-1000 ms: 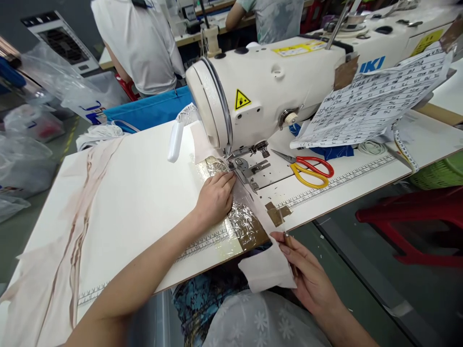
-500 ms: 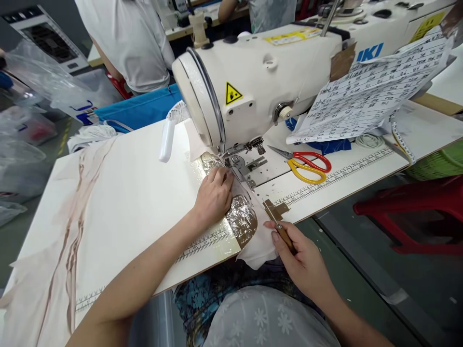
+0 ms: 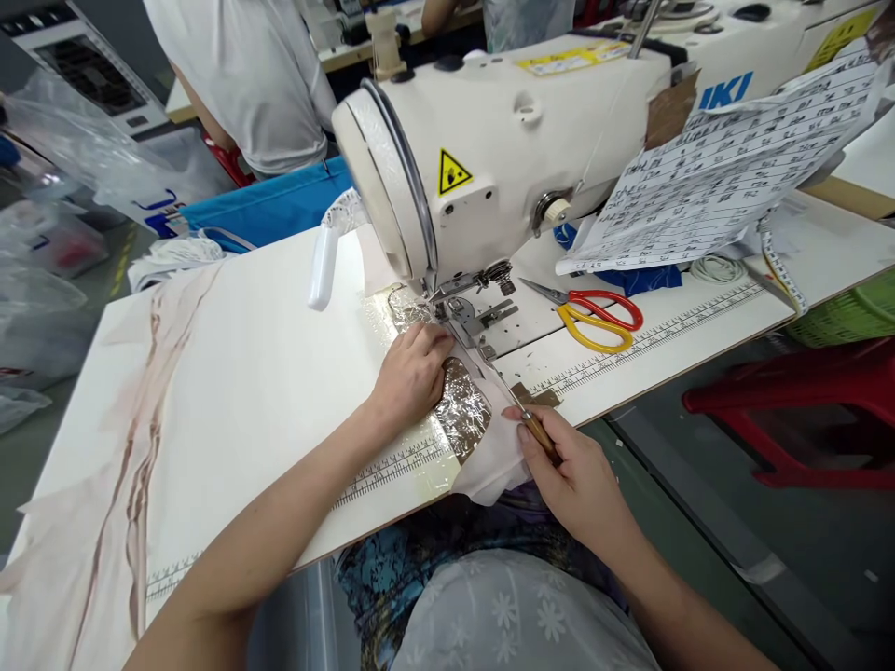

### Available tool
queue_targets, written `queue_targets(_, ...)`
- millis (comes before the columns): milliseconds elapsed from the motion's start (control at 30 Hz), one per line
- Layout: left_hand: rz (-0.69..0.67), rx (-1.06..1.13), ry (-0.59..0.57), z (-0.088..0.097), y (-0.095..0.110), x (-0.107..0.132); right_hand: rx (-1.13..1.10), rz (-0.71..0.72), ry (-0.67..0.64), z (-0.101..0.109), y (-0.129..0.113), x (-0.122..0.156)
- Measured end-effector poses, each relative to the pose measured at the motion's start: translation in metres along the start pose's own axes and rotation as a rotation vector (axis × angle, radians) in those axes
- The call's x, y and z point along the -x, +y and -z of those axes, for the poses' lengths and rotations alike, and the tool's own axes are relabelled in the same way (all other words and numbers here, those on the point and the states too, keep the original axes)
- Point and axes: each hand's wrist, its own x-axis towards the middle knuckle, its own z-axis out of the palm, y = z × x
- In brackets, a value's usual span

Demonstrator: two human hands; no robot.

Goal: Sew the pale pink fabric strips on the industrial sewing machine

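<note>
My left hand (image 3: 412,371), fingers curled together, presses at the edge of the pale pink fabric (image 3: 496,447), just in front of the presser foot; its fingertips are partly hidden. Beneath and beside it lies a shiny brown patch under clear film (image 3: 462,410). An awl with a wooden handle (image 3: 542,436) is gripped in my right hand (image 3: 577,475). Its thin metal shaft points up and left along the fabric, with the tip close to the foot. Over both hands stands the white sewing machine (image 3: 489,158).
Right of the needle plate lie scissors (image 3: 598,317) with red and yellow handles. A handwritten sheet (image 3: 720,177) leans against the machine. Long pink fabric strips (image 3: 140,429) cover the table's left end. A red stool (image 3: 797,410) stands at right; a person in white (image 3: 244,84) is behind.
The awl has moved up and left, so its shaft now lies along the fabric toward the foot. The fabric and shiny patch have shifted slightly toward the needle. My left hand stays nearly in place.
</note>
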Motion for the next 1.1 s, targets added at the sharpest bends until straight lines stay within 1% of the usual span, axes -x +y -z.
queue_targets(133,0.036,-0.032,0.021,-0.001,-0.001,0.001,-0.003,0.013,-0.01,-0.001,-0.002,-0.007)
queue_targets(267,-0.018,0.024,0.071,-0.002,-0.004,0.001,0.03,0.028,-0.026,-0.001,-0.004,-0.013)
queue_targets(400,-0.026,0.057,0.055,-0.003,-0.008,0.0,0.046,0.043,-0.033,-0.002,-0.004,-0.02)
queue_targets(567,0.003,0.008,0.048,-0.004,-0.01,0.001,0.066,0.101,-0.012,-0.006,-0.003,-0.03)
queue_targets(667,0.019,0.013,0.073,-0.003,-0.009,0.002,0.069,0.109,-0.022,-0.008,-0.002,-0.034)
queue_targets(767,-0.026,0.075,0.097,-0.003,-0.007,0.003,0.093,0.103,-0.032,-0.009,-0.003,-0.037)
queue_targets(833,-0.059,0.08,0.089,-0.003,-0.006,0.003,0.107,0.105,-0.034,-0.01,-0.003,-0.04)
queue_targets(900,-0.062,0.049,0.071,-0.003,-0.005,0.003,0.12,0.103,-0.034,-0.012,-0.003,-0.042)
queue_targets(1100,0.018,-0.045,0.001,-0.001,-0.003,0.002,0.138,0.151,-0.009,-0.016,-0.002,-0.05)
